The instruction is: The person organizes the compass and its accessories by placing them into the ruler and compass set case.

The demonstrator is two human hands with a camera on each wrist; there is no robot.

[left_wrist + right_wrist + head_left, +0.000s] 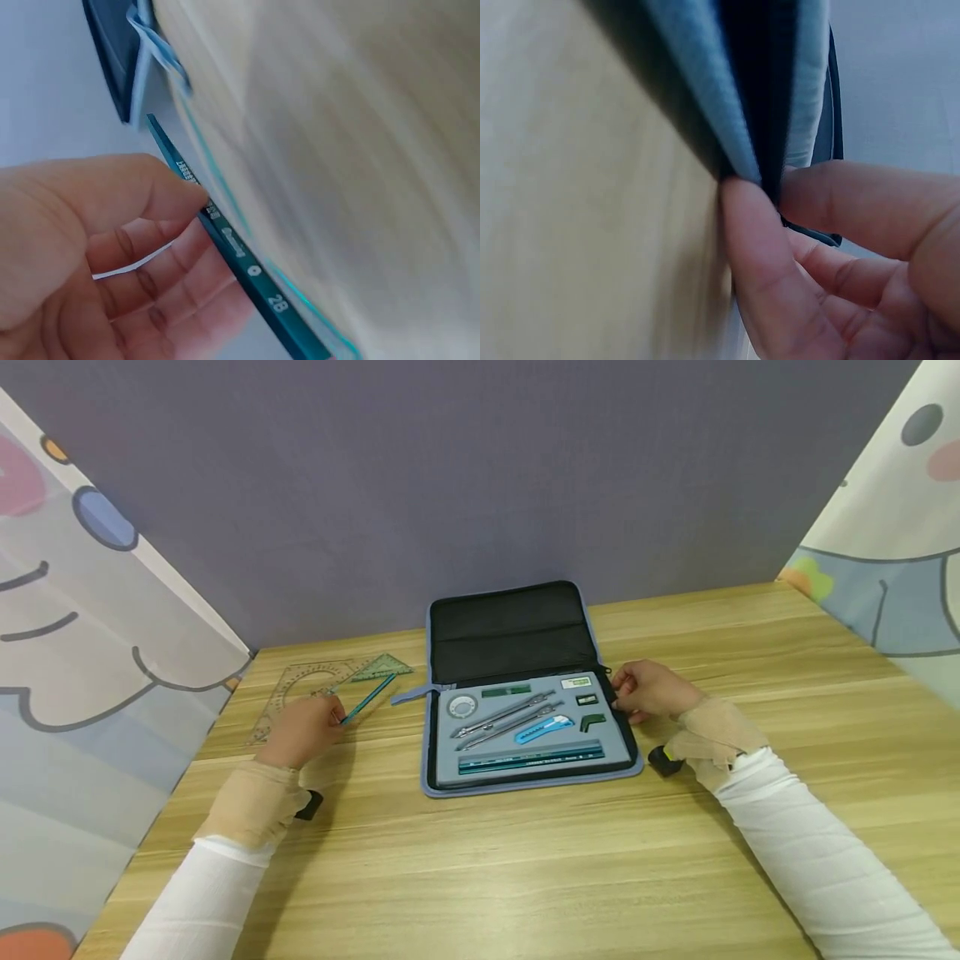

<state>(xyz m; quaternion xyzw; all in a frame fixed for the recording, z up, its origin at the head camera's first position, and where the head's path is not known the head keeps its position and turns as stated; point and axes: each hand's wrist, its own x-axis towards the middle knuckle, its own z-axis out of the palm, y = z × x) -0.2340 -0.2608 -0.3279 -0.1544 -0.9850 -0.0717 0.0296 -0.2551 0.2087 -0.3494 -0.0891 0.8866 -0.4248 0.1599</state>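
My left hand (303,727) pinches a dark green pencil (247,274) marked 2B between thumb and fingers, over the left side of the table. Slanting up and right, the pencil points toward an unzipped blue-edged drawing-set case (513,639). At the case's right edge, my right hand (651,691) grips the fabric rim (739,142) between thumb and fingers. Inside the grey tray (450,768) lie two metal compasses (504,718), a blue utility knife (544,728), green pencils (531,760), an eraser (576,682), a sharpener (587,699) and a round white disc (462,706).
Left of the case, a clear protractor ruler (281,693) and a green set square (382,667) lie on the wooden table (480,860). A blue strap (411,695) sticks out from the case's left side. A grey partition (480,485) stands behind.
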